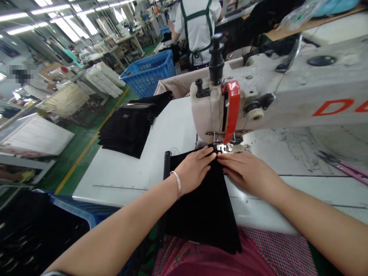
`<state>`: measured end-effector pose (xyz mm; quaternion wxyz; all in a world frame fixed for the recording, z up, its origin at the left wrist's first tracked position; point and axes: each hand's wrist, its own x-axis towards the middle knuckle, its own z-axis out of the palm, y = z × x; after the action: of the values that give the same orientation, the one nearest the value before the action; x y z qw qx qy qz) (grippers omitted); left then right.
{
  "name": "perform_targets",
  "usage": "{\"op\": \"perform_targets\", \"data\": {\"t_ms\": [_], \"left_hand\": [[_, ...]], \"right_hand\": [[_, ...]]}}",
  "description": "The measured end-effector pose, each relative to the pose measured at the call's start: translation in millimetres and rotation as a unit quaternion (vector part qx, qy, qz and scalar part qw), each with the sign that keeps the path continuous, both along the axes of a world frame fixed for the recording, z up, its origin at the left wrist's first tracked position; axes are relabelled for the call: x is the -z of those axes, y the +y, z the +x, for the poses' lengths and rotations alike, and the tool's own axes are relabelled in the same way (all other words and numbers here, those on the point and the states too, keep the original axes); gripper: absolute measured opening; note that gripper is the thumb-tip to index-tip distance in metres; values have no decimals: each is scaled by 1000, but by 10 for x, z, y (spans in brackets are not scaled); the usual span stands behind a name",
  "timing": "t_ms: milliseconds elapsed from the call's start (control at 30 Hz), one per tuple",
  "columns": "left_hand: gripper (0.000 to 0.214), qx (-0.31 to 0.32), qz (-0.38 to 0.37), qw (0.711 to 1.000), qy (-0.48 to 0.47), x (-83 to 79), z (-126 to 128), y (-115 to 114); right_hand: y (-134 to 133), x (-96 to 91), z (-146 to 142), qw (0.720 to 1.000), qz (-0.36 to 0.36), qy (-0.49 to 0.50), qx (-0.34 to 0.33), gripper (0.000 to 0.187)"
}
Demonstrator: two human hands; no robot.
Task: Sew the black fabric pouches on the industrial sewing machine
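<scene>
A piece of black fabric (204, 207) lies on the white sewing table (129, 172) and hangs over its front edge toward my lap. My left hand (195, 168), with a silver bracelet on the wrist, rests flat on the fabric, fingers stretched toward the presser foot (225, 147). My right hand (247, 170) lies flat beside it on the fabric's right edge, fingers pointing left at the needle area. Both hands press the cloth just in front of the sewing machine (273, 96), whose head carries a red guard (232, 107).
A stack of black fabric pieces (129, 126) sits at the table's far left. A blue crate (149, 73) stands behind it. A person in a white shirt and green apron (198, 27) works beyond. Pink-handled scissors (347, 168) lie at right. A dark bin (37, 230) stands at lower left.
</scene>
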<state>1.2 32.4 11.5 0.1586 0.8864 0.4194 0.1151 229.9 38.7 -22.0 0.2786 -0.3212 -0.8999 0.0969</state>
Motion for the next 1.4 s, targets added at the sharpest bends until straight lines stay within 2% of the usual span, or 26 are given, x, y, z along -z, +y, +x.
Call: {"op": "perform_targets", "data": {"t_ms": [67,133,200,267,333,367,400,433,500,567,600,667,733,900,1000,1067,1133,1167,1233,1300,1367,1400], "left_hand": [[45,-53,-2,998,17,-108,-154,-162],[51,-192,35,980,42,-180,-361,-438],[60,-321,62,944,53,-187,-564,-751],[61,-384,17,923,16,-146,-702,-1006],[62,-423,-58,902,-67,-99,-749,-1140],[63,-438,-90,886,-121,-86,-745,-1159],[65,-449,-117,866,-184,-83,-728,-1152],[67,-455,-143,842,-251,-92,-706,-1129],[68,-451,-210,779,-381,-141,-664,-1066],[61,-429,-304,709,-471,-210,-645,-1033],[55,-414,-346,679,-497,-242,-648,-1038],[45,-395,-399,645,-518,-288,-678,-1092],[40,-390,-413,638,-520,-301,-727,-1190],[48,-381,-398,661,-509,-268,-778,-1502],[59,-395,-364,686,-491,-236,-744,-1639],[67,-402,-346,714,-456,-207,-739,-1696],[67,-417,-297,767,-386,-190,-754,-1735],[65,-427,-240,806,-333,-193,-760,-1751],[54,-424,-70,880,-204,-219,-736,-1780],[43,-344,76,931,-94,-251,-639,-1802],[38,-202,126,971,-25,-254,-475,-1805],[37,-128,134,983,1,-237,-381,-1798]], "right_hand": [[-12,-18,9,1000,-2,-2,9,22],[-50,-44,16,1000,1,-7,19,17],[-123,-66,11,1000,-9,-2,24,18],[-227,-73,-17,997,-55,35,40,23],[-346,-71,-76,980,-149,109,74,27],[-406,-73,-118,959,-214,164,91,28],[-462,-80,-165,925,-288,227,101,30],[-515,-96,-216,879,-362,290,108,32],[-613,-157,-317,766,-479,411,119,38],[-719,-244,-397,658,-564,484,124,40],[-783,-286,-426,619,-596,497,120,37],[-943,-342,-461,573,-647,493,102,33],[-1141,-338,-470,564,-676,463,102,34],[-1589,-126,-404,557,-710,410,129,38],[-1695,32,-359,567,-714,389,129,39],[-1716,111,-347,580,-713,370,137,39],[-1733,152,-337,583,-714,363,137,38],[-1745,157,-327,579,-716,367,134,37],[-1783,140,-296,555,-721,396,127,34],[-1827,101,-256,520,-724,440,106,30],[-1863,66,-227,500,-725,469,73,27],[-1875,57,-221,499,-727,469,58,28]]}}
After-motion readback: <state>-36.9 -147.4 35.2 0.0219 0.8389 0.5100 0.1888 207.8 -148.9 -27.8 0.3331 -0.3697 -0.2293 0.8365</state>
